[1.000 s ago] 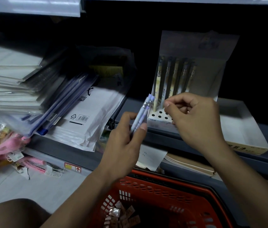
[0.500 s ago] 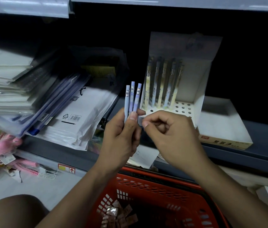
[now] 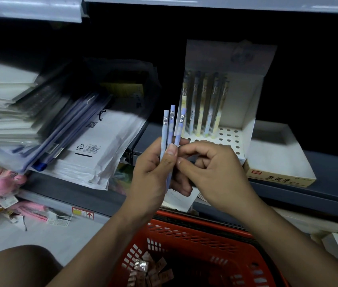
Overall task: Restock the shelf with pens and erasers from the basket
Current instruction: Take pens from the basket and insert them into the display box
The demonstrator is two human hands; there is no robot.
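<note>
left hand (image 3: 153, 172) grips three pale blue pens (image 3: 171, 129) upright, thumb pressed across them, in front of the shelf (image 3: 309, 183). right hand (image 3: 211, 172), fingers curled, pinches at their lower shafts. below sits the red basket (image 3: 195, 245) (small wrapped erasers (image 3: 149, 270) inside). behind, more pens (image 3: 205, 104) stand in a white display box (image 3: 247, 100).

— Could you read anything on that shelf?

— A little. The white packet (image 3: 93, 146) carried a recycling triangle, a barcode and "PE-HD", I think. The low box (image 3: 280, 179) had a red logo and Chinese characters along its front edge, too blurred to read.

— And the shelf rail?

— A small sticker (image 3: 82, 212) with a red arrow pointing up.
</note>
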